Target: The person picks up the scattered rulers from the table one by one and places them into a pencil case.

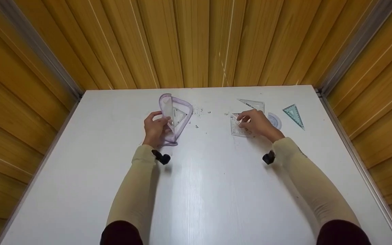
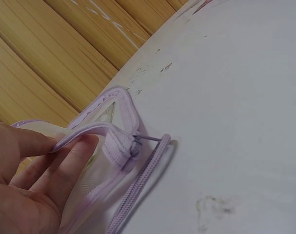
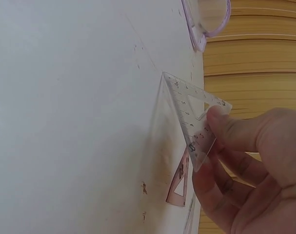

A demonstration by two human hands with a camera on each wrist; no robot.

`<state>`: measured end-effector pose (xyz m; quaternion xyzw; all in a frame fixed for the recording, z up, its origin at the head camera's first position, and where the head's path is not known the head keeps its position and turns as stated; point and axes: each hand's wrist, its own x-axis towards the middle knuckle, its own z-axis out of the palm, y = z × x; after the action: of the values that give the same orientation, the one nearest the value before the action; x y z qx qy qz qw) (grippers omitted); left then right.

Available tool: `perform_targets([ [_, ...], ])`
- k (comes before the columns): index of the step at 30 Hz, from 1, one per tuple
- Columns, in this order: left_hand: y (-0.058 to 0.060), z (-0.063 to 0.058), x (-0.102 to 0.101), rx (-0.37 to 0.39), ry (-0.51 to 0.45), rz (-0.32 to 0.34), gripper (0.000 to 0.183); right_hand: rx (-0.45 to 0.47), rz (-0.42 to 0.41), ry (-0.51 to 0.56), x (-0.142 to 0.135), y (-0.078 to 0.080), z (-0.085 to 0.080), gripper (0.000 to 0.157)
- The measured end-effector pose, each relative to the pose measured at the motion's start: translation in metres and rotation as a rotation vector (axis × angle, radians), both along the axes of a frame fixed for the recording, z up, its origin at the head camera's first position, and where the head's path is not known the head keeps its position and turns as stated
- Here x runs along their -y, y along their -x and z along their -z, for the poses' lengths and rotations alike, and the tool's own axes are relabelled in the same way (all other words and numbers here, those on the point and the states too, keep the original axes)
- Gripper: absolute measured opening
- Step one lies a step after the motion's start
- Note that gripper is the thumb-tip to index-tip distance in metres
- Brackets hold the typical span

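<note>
My left hand (image 1: 155, 129) grips the zip edge of a see-through pouch (image 2: 123, 105) with lilac trim. The pouch's mouth gapes, and a clear set square (image 1: 179, 118) shows inside it. The zip pull cord (image 2: 143, 180) hangs at the near corner. On the right, my right hand (image 1: 259, 123) pinches a clear set square (image 3: 187, 105) between thumb and fingers. That set square is tilted up from the white table, its printed scale and cut-out visible in the right wrist view.
Behind my right hand lies another clear set square (image 1: 255, 103). A bluish protractor (image 1: 275, 120) sits just right of the hand, and a teal set square (image 1: 294, 115) farther right. Dark marks (image 1: 197, 126) spot the white table (image 1: 196, 190) between the hands. Yellow wood-patterned walls (image 1: 192, 44) border it.
</note>
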<state>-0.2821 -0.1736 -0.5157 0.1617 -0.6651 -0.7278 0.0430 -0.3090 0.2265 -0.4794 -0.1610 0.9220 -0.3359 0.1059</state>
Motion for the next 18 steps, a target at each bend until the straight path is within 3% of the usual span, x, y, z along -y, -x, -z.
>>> perform_targets([
  [14, 0.0020, 0.0021, 0.0006, -0.005, -0.012, 0.005, 0.047, -0.008, 0.022, 0.004, -0.0027, -0.0020, 0.0029, 0.026],
  [18, 0.0020, 0.0017, 0.0004, -0.015, -0.017, 0.008, 0.047, 0.040, 0.044, 0.038, -0.0025, -0.0011, 0.0009, 0.027],
])
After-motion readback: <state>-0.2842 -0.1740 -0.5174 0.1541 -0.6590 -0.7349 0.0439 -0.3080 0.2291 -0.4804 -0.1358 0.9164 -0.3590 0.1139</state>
